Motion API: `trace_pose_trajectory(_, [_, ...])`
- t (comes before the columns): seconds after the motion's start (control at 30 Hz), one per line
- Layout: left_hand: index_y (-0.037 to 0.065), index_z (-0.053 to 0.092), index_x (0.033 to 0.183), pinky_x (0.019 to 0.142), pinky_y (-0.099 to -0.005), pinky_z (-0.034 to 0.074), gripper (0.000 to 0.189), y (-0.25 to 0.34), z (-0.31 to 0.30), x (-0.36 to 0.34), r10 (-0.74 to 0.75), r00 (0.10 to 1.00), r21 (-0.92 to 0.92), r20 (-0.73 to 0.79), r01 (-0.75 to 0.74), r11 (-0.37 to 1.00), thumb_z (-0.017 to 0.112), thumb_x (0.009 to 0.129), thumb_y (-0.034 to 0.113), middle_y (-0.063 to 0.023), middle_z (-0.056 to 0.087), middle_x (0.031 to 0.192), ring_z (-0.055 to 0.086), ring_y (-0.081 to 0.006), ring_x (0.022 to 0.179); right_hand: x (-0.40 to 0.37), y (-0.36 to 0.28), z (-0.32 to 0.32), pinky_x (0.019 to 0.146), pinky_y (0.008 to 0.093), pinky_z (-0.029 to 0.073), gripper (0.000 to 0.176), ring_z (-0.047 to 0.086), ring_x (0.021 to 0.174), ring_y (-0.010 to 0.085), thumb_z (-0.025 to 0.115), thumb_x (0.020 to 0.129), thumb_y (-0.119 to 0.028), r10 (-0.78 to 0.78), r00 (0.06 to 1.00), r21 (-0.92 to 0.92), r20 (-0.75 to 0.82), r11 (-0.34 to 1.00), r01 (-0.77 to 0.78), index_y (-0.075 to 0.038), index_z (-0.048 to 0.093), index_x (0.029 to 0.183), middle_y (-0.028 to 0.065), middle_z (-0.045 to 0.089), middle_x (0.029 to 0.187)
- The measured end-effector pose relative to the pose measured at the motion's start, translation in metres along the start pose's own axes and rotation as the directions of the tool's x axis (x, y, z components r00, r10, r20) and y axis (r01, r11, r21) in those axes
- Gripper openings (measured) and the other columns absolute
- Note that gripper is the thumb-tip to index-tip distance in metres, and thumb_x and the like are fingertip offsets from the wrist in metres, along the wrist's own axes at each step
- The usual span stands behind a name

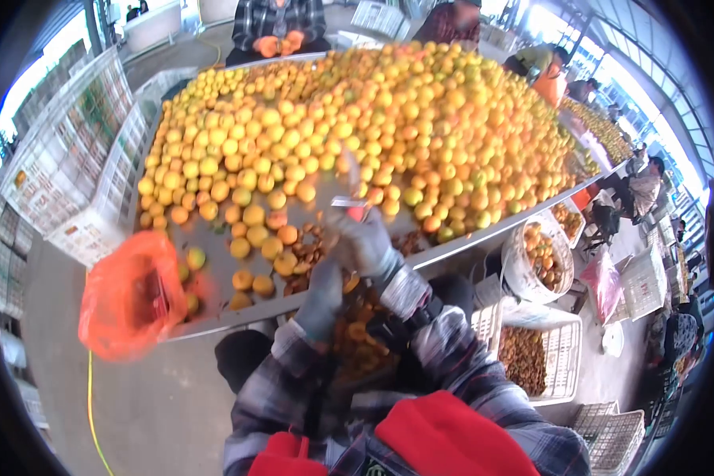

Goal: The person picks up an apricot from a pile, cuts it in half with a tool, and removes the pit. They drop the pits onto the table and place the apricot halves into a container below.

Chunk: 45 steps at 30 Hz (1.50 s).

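Note:
Over the near edge of the metal table (pixel 293 305), my two grey-gloved hands come close together. My right hand (pixel 365 242) is closed around a knife (pixel 349 203); its blurred blade points away toward the heaped fruit. Just below and left of it is my left hand (pixel 322 293), upright and smeared by motion, so its fingers and anything in them cannot be made out. A big heap of round yellow-orange fruit (pixel 404 119) covers most of the table. Brown scraps (pixel 305 247) and loose fruit lie around my hands.
An orange plastic bag (pixel 131 293) hangs at the table's left corner. White crates (pixel 107 206) stand at left. To the right are a white bucket (pixel 538 262) of fruit and a crate of brown scraps (pixel 523 361). Other people sit around the tables, one person's hands (pixel 280 44) opposite.

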<state>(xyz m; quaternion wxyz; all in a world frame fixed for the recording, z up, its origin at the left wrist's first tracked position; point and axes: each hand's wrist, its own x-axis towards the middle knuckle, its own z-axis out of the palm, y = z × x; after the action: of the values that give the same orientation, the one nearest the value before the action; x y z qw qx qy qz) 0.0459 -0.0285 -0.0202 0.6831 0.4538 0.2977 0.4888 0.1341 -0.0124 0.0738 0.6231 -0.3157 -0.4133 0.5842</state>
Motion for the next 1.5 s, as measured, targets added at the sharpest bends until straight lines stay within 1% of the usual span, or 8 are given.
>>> trace_pose_trajectory(0.3, [0.006,0.051,0.108,0.057,-0.0227,0.043,0.022,0.012,-0.007,-0.004,0.234,0.935,0.357,0.268,-0.322,0.877,0.057,0.086,0.007,0.0004,0.054,0.078,0.052,-0.0077,0.068,0.017,0.018,-0.014,0.048,0.0259,0.037,0.013,0.047,0.051,0.0108,0.056,0.088,-0.014,0.082,0.989,0.007,0.123,0.997,-0.083,-0.002,0.056,0.090,0.0010,0.051,0.062])
trace_pose_trajectory(0.5, [0.008,0.051,0.104,0.051,-0.0243,0.045,0.013,0.031,0.013,0.017,-0.342,0.921,-0.723,0.187,0.365,0.586,0.051,0.091,0.007,-0.0057,0.058,0.079,0.056,-0.0140,0.063,0.033,0.013,-0.031,0.029,0.0252,0.022,0.029,0.027,0.029,0.0096,0.049,0.092,-0.019,0.062,0.981,0.130,-0.186,0.991,-0.038,-0.005,0.050,0.067,-0.0010,0.032,0.042])
trace_pose_trajectory(1.0, [0.010,0.064,0.101,0.040,-0.0195,0.037,0.018,0.043,0.013,-0.009,-0.165,0.943,0.118,-0.290,0.206,0.972,0.062,0.087,0.020,0.0004,0.059,0.073,0.050,-0.0047,0.053,-0.030,-0.041,-0.146,0.056,0.0364,0.046,0.012,0.059,0.061,0.0279,0.058,0.072,-0.007,-0.247,0.868,-0.386,-0.431,0.920,0.071,-0.009,0.060,0.084,0.0065,0.060,0.069])
trace_pose_trajectory(1.07, [0.007,0.064,0.104,0.042,-0.0167,0.035,0.019,0.048,0.020,-0.028,0.024,0.993,0.442,0.119,-0.075,0.894,0.058,0.090,0.017,-0.0012,0.062,0.073,0.047,-0.0030,0.050,-0.043,-0.026,-0.186,0.060,0.0344,0.049,0.017,0.062,0.064,0.0255,0.061,0.074,-0.008,-0.627,0.771,-0.984,-0.114,0.177,-0.002,-0.006,0.060,0.090,0.0060,0.063,0.071])
trace_pose_trajectory(1.2, [0.005,0.066,0.101,0.067,-0.0237,0.049,0.017,-0.010,0.004,-0.057,-0.061,0.907,0.572,0.417,-0.210,0.793,0.057,0.089,0.013,-0.0031,0.065,0.083,0.059,-0.0095,0.072,-0.064,-0.020,-0.241,0.065,0.0317,0.051,0.027,0.064,0.069,0.0225,0.066,0.073,-0.009,-0.479,0.802,-0.584,-0.357,0.784,0.208,-0.004,0.061,0.099,0.0067,0.065,0.074])
trace_pose_trajectory(1.27, [0.004,0.061,0.112,0.083,-0.0260,0.047,0.027,-0.032,-0.001,-0.064,-0.229,0.908,0.690,0.352,-0.086,0.719,0.059,0.087,0.015,-0.0083,0.064,0.097,0.060,-0.0150,0.092,-0.076,-0.014,-0.239,0.066,0.0311,0.051,0.026,0.064,0.070,0.0214,0.065,0.073,-0.005,-0.690,0.707,-0.971,-0.153,0.237,0.021,-0.004,0.062,0.099,0.0064,0.065,0.075])
trace_pose_trajectory(1.33, [0.004,0.052,0.123,0.090,-0.0277,0.044,0.043,-0.048,0.000,-0.063,-0.190,0.975,0.445,0.112,0.122,0.887,0.062,0.085,0.020,-0.0156,0.057,0.115,0.056,-0.0213,0.107,-0.084,-0.027,-0.240,0.061,0.0278,0.049,0.014,0.062,0.064,0.0174,0.063,0.078,-0.007,-0.088,0.992,0.355,-0.094,0.928,0.116,-0.003,0.063,0.092,0.0049,0.063,0.072])
trace_pose_trajectory(1.5, [0.008,0.047,0.130,0.100,-0.0374,0.037,0.056,-0.119,-0.017,-0.078,-0.011,0.978,0.720,0.209,-0.147,0.678,0.065,0.081,0.029,-0.0200,0.047,0.129,0.043,-0.0324,0.123,-0.091,-0.030,-0.204,0.037,0.0240,0.020,0.029,0.026,0.039,0.0076,0.055,0.091,-0.029,-0.466,0.722,-0.370,-0.512,0.878,0.304,-0.007,0.054,0.072,-0.0057,0.028,0.048])
